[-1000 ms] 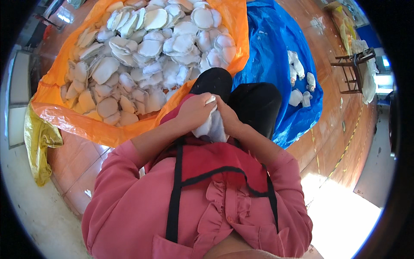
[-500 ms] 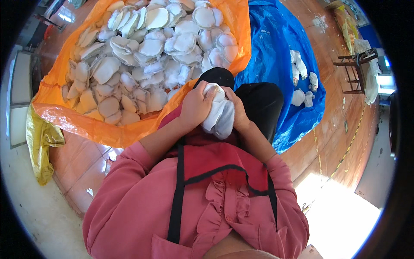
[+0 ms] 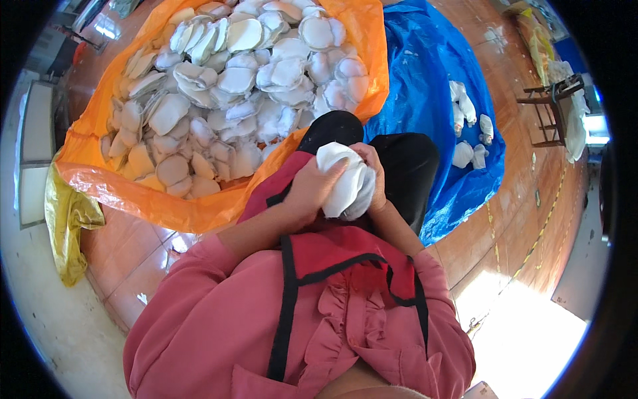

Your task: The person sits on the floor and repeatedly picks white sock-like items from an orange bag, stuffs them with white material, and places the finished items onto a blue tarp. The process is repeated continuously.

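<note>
A soft white padded piece (image 3: 341,183), with a greyish-white part showing along its right side, is held up between my two hands above my lap. My left hand (image 3: 312,188) grips it from the left, the thumb lying across its white face. At its upper right edge my right hand (image 3: 373,174) is closed on it, with some fingers hidden behind. Ahead on the left, a large heap of rounded white pads (image 3: 239,80) fills a spread orange plastic sheet (image 3: 166,213).
On the right, a blue plastic sheet (image 3: 415,86) carries several small white bundles (image 3: 464,106). A wooden stool (image 3: 548,116) stands beyond it, with a white bag beside it. Yellow plastic (image 3: 66,233) lies at the left by the wall. Reddish tiles (image 3: 512,193) cover the floor.
The padded piece has been turned so that its broad white face shows more. My left thumb now lies across that face, and both hands sit slightly lower in view.
</note>
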A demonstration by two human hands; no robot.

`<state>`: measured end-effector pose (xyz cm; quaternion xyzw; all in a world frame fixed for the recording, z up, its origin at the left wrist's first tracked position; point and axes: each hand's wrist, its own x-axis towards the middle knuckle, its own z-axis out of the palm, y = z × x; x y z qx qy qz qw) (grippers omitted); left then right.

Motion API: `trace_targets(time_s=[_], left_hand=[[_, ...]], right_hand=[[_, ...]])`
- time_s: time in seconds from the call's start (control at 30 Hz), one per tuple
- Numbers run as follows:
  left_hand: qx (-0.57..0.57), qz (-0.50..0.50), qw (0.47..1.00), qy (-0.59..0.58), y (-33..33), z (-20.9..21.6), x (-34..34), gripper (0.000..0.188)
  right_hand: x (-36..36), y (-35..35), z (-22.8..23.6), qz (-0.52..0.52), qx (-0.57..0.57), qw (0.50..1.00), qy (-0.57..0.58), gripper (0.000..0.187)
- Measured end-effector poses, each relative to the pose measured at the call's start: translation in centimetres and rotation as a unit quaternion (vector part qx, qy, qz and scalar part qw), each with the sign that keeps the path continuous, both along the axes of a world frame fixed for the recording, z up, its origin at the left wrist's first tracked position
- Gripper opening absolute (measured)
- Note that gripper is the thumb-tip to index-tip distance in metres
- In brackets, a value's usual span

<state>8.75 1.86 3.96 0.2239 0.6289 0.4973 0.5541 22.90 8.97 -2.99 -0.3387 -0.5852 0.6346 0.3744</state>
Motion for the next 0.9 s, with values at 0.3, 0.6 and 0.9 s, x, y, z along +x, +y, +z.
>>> trace_targets(time_s=[0.3, 0.6, 0.9], left_hand=[[-0.070, -0.074, 0.993, 0.066, 0.3, 1.0, -2.5, 0.031], [0.142, -0.007, 0.906, 0.399, 0.7, 3.2, -3.3, 0.031], [0.056, 0.063, 0.977, -0.196, 1.3, 2.7, -5.9, 0.032]], right_hand=[[-1.3, 0.8, 1.7, 0.129, 0.104, 0.981, -0.097, 0.083], [-1.4, -0.9, 4.2, -0.045, 0.297, 0.952, -0.056, 0.061], [-1.1, -0.2, 5.4, 0.032, 0.291, 0.955, -0.047, 0.038]])
